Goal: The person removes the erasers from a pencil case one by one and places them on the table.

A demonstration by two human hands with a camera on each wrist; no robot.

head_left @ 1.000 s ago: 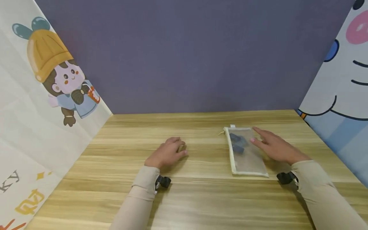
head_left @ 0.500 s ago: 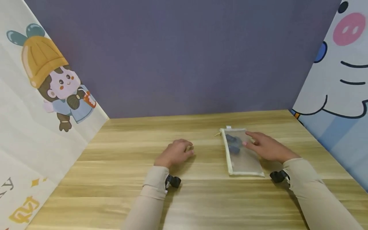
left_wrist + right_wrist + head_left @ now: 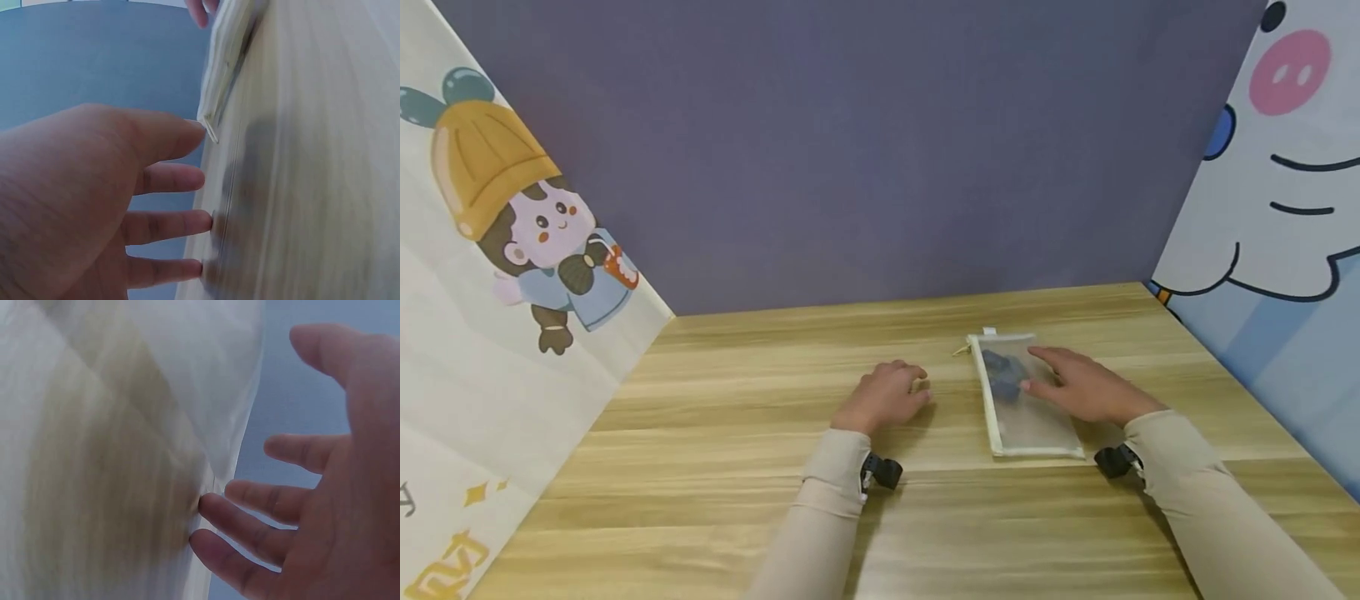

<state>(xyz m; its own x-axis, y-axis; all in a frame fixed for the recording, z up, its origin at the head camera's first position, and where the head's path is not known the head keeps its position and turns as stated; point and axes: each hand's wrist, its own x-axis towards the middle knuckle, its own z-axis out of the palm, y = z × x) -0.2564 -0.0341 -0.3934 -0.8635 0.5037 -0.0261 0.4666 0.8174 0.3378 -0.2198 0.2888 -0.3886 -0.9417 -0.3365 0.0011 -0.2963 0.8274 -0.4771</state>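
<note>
A translucent zip pouch (image 3: 1036, 421) with a pale border lies flat on the table. Several dark blue pieces (image 3: 1004, 385) show through its mesh, near the upper left. My right hand (image 3: 1086, 387) hovers over the pouch's right edge, thumb and fingers spread; in the right wrist view its lower fingertips are right at the table beside the pouch (image 3: 219, 375). To the left of the pouch my left hand (image 3: 883, 396) holds nothing, its fingers relaxed and a little bent. The left wrist view has its fingertips at the table, with the zip pull (image 3: 211, 130) just past the thumb.
The wood-grain table (image 3: 737, 467) stretches out on all sides of the pouch. A dark purple-grey panel (image 3: 850, 150) stands at its back. Printed cartoon sheets flank it, a white one on the left (image 3: 445, 367) and a pig print on the right (image 3: 1300, 225).
My left hand has moved right, closer to the pouch. The right hand has shifted slightly left, further over the pouch's right edge. The view has turned a little to the right.
</note>
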